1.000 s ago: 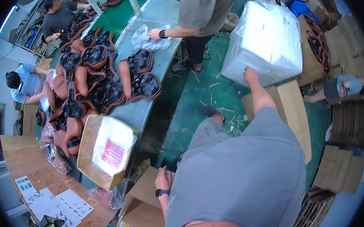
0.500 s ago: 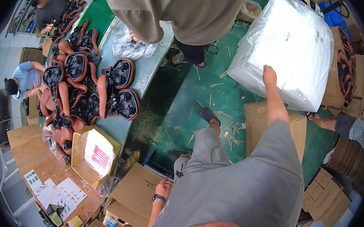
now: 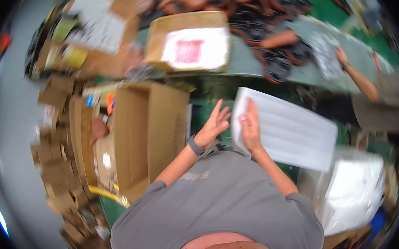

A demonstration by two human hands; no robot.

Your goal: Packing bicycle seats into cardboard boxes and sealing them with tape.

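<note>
Hands: right hand (image 3: 251, 128) grips flat ribbed white sheet (image 3: 291, 131); left hand (image 3: 214, 125) spread, empty.

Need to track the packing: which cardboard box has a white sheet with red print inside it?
The cardboard box on the conveyor, beyond the hands. The large open carton beside the left hand shows only bare brown cardboard inside.

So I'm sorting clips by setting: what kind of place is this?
Probably a factory packing floor: a long green bench piled with dark and orange parts, open cartons, and a co-worker's hand at the bench.
</note>
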